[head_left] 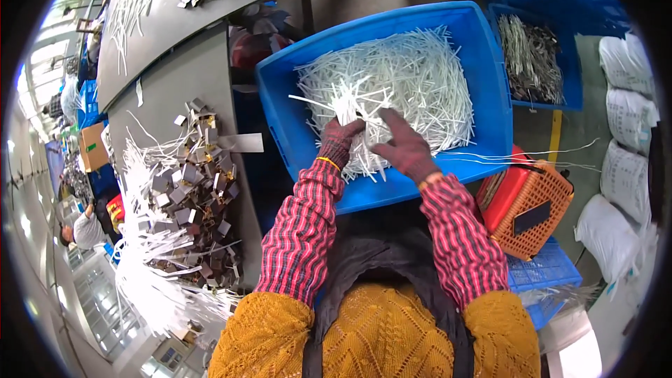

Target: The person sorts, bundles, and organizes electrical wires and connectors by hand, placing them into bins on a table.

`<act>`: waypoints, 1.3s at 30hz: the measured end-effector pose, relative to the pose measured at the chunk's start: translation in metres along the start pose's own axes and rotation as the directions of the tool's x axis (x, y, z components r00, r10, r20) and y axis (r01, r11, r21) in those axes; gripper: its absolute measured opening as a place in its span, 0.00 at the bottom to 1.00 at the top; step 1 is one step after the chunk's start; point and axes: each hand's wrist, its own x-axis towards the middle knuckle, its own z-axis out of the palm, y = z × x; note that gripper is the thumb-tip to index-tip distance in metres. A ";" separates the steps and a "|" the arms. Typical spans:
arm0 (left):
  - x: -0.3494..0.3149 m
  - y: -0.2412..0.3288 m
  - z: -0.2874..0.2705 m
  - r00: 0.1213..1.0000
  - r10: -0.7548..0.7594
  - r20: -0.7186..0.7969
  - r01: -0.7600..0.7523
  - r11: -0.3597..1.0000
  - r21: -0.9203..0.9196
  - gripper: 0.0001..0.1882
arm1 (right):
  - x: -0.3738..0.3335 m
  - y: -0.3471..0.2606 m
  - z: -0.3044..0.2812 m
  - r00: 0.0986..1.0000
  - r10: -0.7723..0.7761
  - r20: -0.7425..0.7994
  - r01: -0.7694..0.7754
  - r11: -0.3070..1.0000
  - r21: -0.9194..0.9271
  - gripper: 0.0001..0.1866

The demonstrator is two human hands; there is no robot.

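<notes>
Both my hands wear dark reddish gloves over the near side of a large blue bin (381, 199). White strips (420, 77), thin and short, fill the bin in a loose heap. My left hand (341, 137) is closed around a bunch of these white strips (348, 100), whose ends fan out above the fingers. Just right of it, my right hand (406, 145) is open, thumb and fingers apart, with its fingertips close to the bunch. Whether they touch any strips, I cannot tell.
On the left, a grey table (182, 63) bears a pile of small metal-like blocks (199, 196) with long white strips (150, 287). Right of the bin are an orange basket (542, 203), a red container (498, 213), a smaller blue crate (575, 73) and stacked white sacks (625, 119).
</notes>
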 end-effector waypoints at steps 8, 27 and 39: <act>0.026 -0.049 -0.011 0.991 -0.125 0.048 0.119 0.664 -0.738 0.14 | 0.028 0.009 0.050 0.958 0.164 0.235 -0.073 0.933 -0.354 0.37; -0.011 0.046 -0.001 0.994 0.075 0.083 0.030 0.533 -0.845 0.14 | 0.016 -0.019 -0.017 0.995 -0.060 0.079 0.082 0.947 -0.311 0.43; -0.038 0.102 -0.038 0.990 0.086 0.112 0.003 0.782 -0.624 0.13 | -0.007 0.000 -0.047 0.938 0.250 0.240 -0.341 0.787 0.513 0.16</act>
